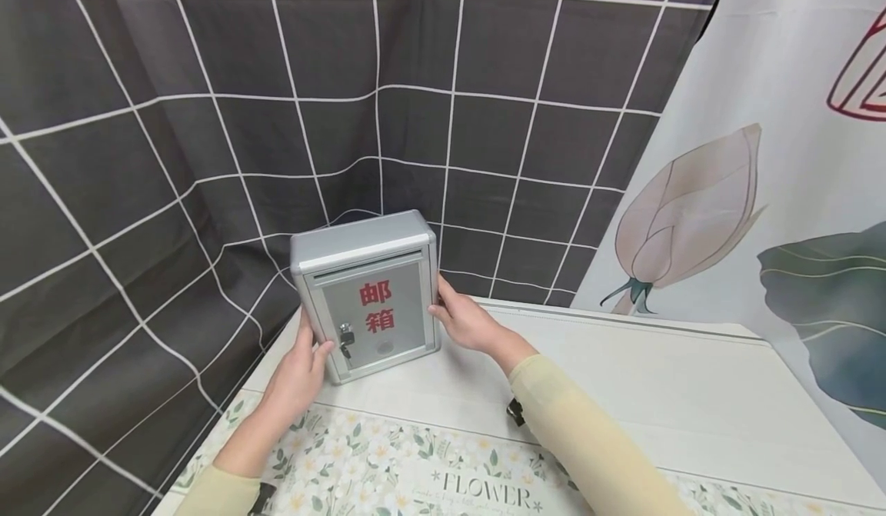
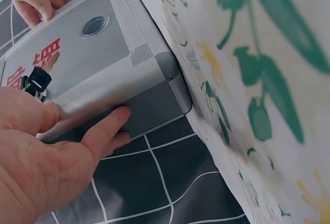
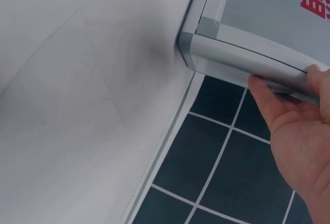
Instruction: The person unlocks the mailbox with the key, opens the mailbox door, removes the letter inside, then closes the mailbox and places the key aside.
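Note:
A grey metal mailbox (image 1: 408, 297) with red characters on its front stands upright at the table's back left corner. My left hand (image 1: 296, 374) grips its left side, thumb at the front edge and fingers along the side wall. On the opposite side my right hand (image 1: 471, 322) holds the box the same way, with the thumb near the front edge. In the left wrist view a key (image 2: 50, 63) sticks out of the door lock (image 2: 36, 83), close to the left thumb. The right wrist view shows the right fingers (image 3: 265, 98) against the side wall; some fingertips are hidden.
The white table (image 1: 623, 377) extends to the right. A floral mat (image 1: 360, 447) marked FLOWER covers its front. A dark checked curtain (image 1: 519, 139) hangs behind and left, and a white flower-print curtain (image 1: 782, 162) at the right. Beside the right sleeve sits a small black clip (image 1: 515, 411).

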{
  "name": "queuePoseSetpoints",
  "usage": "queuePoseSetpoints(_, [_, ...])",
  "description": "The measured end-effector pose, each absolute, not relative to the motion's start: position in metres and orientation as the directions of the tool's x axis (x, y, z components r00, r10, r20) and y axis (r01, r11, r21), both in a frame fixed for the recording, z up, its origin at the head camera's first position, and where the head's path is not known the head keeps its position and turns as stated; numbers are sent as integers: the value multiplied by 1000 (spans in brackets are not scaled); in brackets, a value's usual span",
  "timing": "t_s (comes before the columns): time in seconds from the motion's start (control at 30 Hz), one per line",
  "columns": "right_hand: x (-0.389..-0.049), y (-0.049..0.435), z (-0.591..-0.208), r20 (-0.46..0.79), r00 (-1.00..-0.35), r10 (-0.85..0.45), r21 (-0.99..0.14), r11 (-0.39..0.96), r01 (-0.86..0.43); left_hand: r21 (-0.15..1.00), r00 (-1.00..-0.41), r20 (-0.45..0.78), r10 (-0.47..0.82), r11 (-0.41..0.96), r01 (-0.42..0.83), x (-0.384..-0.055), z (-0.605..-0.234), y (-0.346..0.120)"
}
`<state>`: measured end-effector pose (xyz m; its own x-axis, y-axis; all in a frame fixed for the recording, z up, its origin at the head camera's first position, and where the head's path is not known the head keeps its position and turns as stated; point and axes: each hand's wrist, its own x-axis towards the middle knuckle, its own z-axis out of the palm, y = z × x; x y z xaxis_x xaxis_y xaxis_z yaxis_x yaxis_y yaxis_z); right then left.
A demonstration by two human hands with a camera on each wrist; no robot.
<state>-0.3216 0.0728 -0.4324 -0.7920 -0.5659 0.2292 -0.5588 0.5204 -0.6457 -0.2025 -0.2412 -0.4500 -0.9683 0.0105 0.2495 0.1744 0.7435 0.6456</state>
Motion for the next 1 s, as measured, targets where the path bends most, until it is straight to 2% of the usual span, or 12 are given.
queuePoseSetpoints(0.27, [-315, 86, -432, 246, -810, -533, -644, 534, -547, 641, -966, 257, 41, 740, 202, -209, -450, -235])
queuePoseSetpoints(1.0, [-281, 151, -436, 332, -846, -418, -556, 638, -533, 690, -951, 254, 174, 657, 304, -233, -450, -187])
